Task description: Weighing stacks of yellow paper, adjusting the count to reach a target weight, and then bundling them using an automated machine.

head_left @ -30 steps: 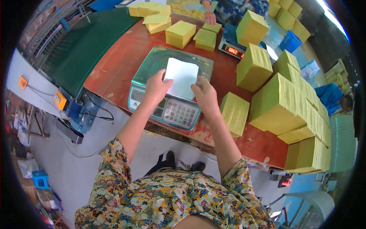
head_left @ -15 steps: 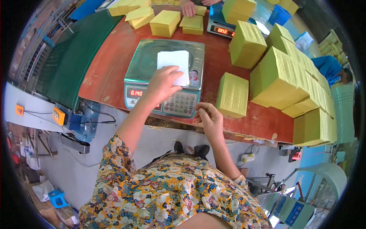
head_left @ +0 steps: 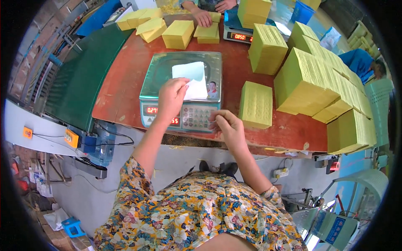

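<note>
- My left hand (head_left: 172,95) pinches the edge of the white paper (head_left: 198,87), which lies on the scale (head_left: 155,81).
- My right hand (head_left: 229,127), fingers bent, is by the keypad (head_left: 196,117); I cannot tell whether it grips anything.

Green conveyor belt (head_left: 88,79) left of red table (head_left: 234,69). Two orange switch boxes (head_left: 71,138) along white panel (head_left: 47,145) below belt; large clear bottle (head_left: 104,146) near right-hand box. Blue plastic stool (head_left: 72,227) at lower left. Blue bucket (head_left: 302,13) at upper right, beyond table.
</note>
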The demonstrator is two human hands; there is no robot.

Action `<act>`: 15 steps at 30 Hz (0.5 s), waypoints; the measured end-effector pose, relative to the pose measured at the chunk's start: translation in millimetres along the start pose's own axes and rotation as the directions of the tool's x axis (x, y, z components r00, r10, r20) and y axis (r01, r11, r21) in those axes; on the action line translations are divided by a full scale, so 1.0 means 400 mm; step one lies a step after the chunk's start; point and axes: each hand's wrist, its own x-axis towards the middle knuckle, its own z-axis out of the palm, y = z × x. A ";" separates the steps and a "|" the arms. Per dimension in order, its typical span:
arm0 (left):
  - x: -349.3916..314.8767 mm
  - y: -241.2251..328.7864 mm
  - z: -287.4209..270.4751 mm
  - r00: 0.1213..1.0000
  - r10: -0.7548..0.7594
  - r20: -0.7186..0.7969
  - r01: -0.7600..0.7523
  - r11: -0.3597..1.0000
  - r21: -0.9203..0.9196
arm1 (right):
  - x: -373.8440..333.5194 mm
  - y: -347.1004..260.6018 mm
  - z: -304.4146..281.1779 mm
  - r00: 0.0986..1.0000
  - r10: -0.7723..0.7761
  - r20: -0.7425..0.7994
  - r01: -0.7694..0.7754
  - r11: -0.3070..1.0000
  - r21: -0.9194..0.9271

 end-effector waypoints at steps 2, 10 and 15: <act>-0.034 0.040 0.021 0.960 0.189 -0.208 -0.166 0.978 0.124 | 0.022 -0.039 0.016 0.997 0.052 0.054 -0.065 0.961 0.269; -0.116 0.045 0.006 0.987 -0.060 -0.146 0.001 0.929 -0.369 | 0.117 -0.023 0.140 0.999 -0.007 0.037 -0.004 0.962 0.273; -0.076 0.019 -0.017 0.934 -0.354 0.046 0.299 0.704 -0.644 | 0.110 -0.011 0.181 0.990 -0.144 -0.010 0.144 0.989 -0.016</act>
